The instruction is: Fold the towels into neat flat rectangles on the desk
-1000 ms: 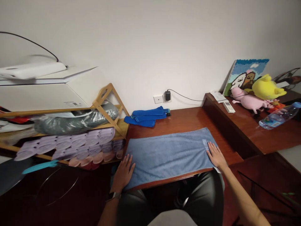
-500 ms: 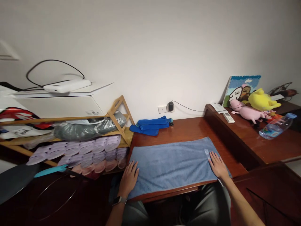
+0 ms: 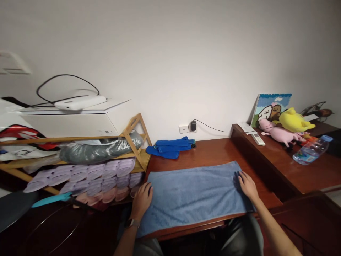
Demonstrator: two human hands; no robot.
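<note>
A blue towel (image 3: pixel 191 195) lies spread over the wooden table, with small creases toward its front and right side. My left hand (image 3: pixel 143 200) is at the towel's left edge, fingers apart and slightly bent, a watch on the wrist. Over the right edge, my right hand (image 3: pixel 247 185) has its fingers loosely curved and apart, with a shadow under it on the cloth. Whether its fingertips touch the towel I cannot tell. Neither hand grips anything.
Folded dark blue cloth (image 3: pixel 172 147) lies at the table's back left. A wooden rack (image 3: pixel 142 137) with pale slippers (image 3: pixel 89 172) stands left. On the raised desk at right are a remote (image 3: pixel 258 139), plush toys (image 3: pixel 282 133) and a plastic bottle (image 3: pixel 311 151).
Both hands lay flat on the towel's side edges before; now their fingers are more bent, and the right hand looks slightly raised. The view has tilted up a little.
</note>
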